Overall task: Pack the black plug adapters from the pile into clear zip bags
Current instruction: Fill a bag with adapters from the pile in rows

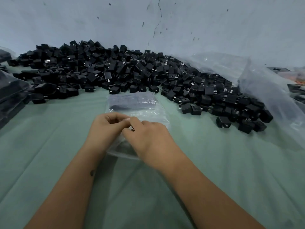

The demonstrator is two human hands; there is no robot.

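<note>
A pale green cloth (49, 154) is spread over the work surface, backed by a grey, cracked wall (165, 22). Along the far side a long pile of black plug adapters (132, 71) is heaped, running from left to right. A stack of clear zip bags (132, 103) is laid just in front of the pile — near its middle. One clear bag (120, 147) is held over the cloth; its upper edge is pinched by the left hand (105, 124) and the right hand (148, 134), which are brought together, fingertips touching. A large crumpled plastic sheet (247, 76) is seen at the right — filled dark bags (11, 95) at the left.
</note>
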